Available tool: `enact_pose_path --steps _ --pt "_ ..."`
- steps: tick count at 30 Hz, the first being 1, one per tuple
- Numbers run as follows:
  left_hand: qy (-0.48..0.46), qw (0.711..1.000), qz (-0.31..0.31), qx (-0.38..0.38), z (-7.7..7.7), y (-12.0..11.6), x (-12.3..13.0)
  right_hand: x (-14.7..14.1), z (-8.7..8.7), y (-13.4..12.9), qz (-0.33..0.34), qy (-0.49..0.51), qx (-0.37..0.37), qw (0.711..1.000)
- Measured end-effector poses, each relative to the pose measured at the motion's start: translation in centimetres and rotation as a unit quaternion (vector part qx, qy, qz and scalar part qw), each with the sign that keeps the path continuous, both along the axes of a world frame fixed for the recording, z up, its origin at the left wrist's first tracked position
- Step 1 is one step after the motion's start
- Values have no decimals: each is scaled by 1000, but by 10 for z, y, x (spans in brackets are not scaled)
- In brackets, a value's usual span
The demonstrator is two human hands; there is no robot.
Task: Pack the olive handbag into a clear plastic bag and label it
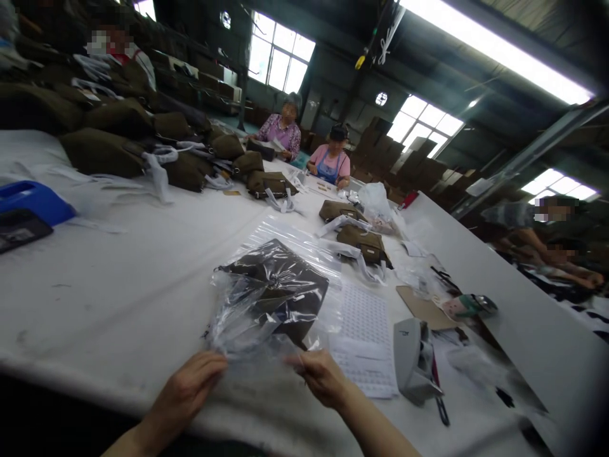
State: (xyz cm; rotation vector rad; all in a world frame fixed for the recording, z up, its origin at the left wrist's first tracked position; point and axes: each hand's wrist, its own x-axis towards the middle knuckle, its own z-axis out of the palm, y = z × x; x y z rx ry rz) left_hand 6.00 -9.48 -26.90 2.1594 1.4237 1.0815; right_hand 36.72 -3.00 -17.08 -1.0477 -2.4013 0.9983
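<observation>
A dark handbag (295, 285) lies inside a clear plastic bag (247, 339) on the white table, close in front of me. My left hand (193, 381) pinches the near left edge of the plastic. Opposite it, my right hand (321, 376) grips the near right edge between thumb and fingers. Both hands touch only the plastic, not the handbag. Pale wrapped straps show faintly through the plastic on the left side. Under the right side of the plastic bag lie printed sheets (365, 343).
Brown handbags (107, 149) are heaped at the left, and several more, such as one handbag (364, 244), lie farther along. A grey tape dispenser (412, 362), a bottle (469, 306) and cardboard (421, 309) are at the right. A blue container (35, 200) stands left. Co-workers (330, 162) sit beyond.
</observation>
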Motion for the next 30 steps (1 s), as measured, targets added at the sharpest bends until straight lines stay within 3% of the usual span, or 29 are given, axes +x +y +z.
enact_pose_path --steps 4,7,12,15,18,21,23,25,26,28,30 --pt "-32 999 20 -36 -6 -11 -20 -16 17 -12 -14 93 19 995" --pt "-26 994 9 -109 -6 -18 -29 -41 26 -21 -49 54 69 995" --pt "-92 979 20 -180 1 -21 -31 -82 38 -23 -29 52 99 993" --pt "-106 967 -34 -230 3 -21 -34 -102 44 1 -64 30 71 995" --pt "-136 946 -70 -287 -1 -20 -45 -122 41 42 -90 -59 73 992" --pt "-163 935 -44 -311 3 -11 -57 -134 28 80 -109 -155 107 976" --pt "-153 951 68 -259 16 2 -54 -136 18 95 -127 -182 109 969" --pt "-120 969 162 -144 32 20 -37 -134 10 100 -147 -187 107 965" --pt "-93 978 171 -78 38 31 -24 -133 7 101 -155 -187 115 963" --pt "-14 993 113 27 40 55 5 -130 4 99 -157 -188 144 959" --pt "70 992 75 77 25 77 28 -128 1 97 -134 -199 179 954"
